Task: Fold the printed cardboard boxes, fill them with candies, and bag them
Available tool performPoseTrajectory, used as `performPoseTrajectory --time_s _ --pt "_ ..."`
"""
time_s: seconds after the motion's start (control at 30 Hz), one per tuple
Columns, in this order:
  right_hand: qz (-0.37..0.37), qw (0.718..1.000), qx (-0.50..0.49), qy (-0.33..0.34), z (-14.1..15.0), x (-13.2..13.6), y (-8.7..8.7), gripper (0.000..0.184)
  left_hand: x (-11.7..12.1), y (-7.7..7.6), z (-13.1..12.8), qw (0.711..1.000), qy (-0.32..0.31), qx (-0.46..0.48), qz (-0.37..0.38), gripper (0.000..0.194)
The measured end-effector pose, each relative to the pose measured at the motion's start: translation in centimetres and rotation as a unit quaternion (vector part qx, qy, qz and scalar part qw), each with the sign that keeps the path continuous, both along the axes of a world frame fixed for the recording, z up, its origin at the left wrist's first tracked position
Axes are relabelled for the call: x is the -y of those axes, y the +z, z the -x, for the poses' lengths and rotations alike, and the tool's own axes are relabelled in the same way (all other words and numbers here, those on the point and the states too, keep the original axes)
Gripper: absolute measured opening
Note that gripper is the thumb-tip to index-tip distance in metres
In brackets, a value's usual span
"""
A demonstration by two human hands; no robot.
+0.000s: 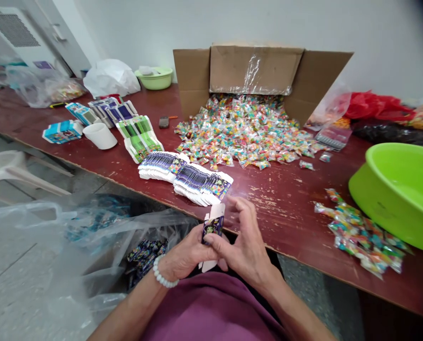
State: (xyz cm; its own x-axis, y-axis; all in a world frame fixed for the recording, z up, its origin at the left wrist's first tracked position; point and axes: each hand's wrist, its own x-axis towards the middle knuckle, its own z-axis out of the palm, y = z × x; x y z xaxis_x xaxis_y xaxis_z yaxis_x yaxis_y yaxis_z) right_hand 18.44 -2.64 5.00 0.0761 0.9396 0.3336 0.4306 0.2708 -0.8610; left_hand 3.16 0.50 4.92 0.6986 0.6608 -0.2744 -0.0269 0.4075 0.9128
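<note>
Head view: left hand gripping small purple box, flaps open, near table edge; right hand touching box, thumb on front, index finger lifting clear. Purple carton stacks lying just beyond, probably flattened.

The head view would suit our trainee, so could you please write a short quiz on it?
1. Which colour is the large basin?
A) red
B) green
C) white

2. True or false: wrapped candies lie in front of the open carton.

3. Fill in the missing word: the left hand and the right hand both touch one small, printed ____.

Key: 1 B; 2 true; 3 box.
</note>
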Motion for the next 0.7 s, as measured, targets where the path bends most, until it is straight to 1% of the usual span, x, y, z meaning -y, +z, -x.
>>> performPoseTrajectory --time_s 0.07,0.1,0.13,0.2,0.23,0.3,0.4,0.47,0.6,0.7 --pt "-0.064 0.996 0.06 0.008 -0.6 0.0 0.3 0.042 0.0 0.3 0.0 1.0 -0.002 -0.021 0.013 0.017" --pt "-0.082 0.992 0.092 0.024 -1.0 0.0 0.5 0.033 0.0 0.4 0.0 0.999 -0.002 -0.041 0.001 0.016" --pt "-0.088 0.988 0.12 0.044 -1.3 0.0 0.7 0.028 -0.1 0.5 0.0 0.998 -0.003 -0.065 -0.02 0.015" --pt "-0.076 0.982 0.152 0.083 -1.8 0.0 1.2 0.027 -0.1 0.7 0.0 0.993 -0.011 -0.103 -0.06 0.019" --pt "-0.065 0.98 0.159 0.1 -2.0 0.1 1.4 0.027 -0.1 0.7 0.1 0.992 -0.015 -0.105 -0.066 0.024" --pt "-0.045 0.978 0.164 0.125 -2.2 0.3 1.5 0.026 -0.1 0.6 0.2 0.995 -0.024 -0.079 -0.05 0.032" --pt "-0.042 0.98 0.157 0.113 -2.2 0.5 1.1 0.026 -0.1 0.3 0.3 0.999 -0.049 -0.019 -0.008 0.027" --pt "-0.057 0.983 0.144 0.101 -2.1 0.7 0.6 0.026 -0.1 0.2 0.2 0.998 -0.059 0.011 0.007 0.025" --pt "-0.096 0.984 0.12 0.089 -2.0 0.8 0.1 0.02 0.2 0.3 -0.2 0.997 -0.058 0.035 0.038 0.022" --pt "-0.096 0.986 0.107 0.086 -2.1 0.9 0.2 0.017 0.4 0.5 -0.4 0.996 -0.049 0.048 0.059 0.025"
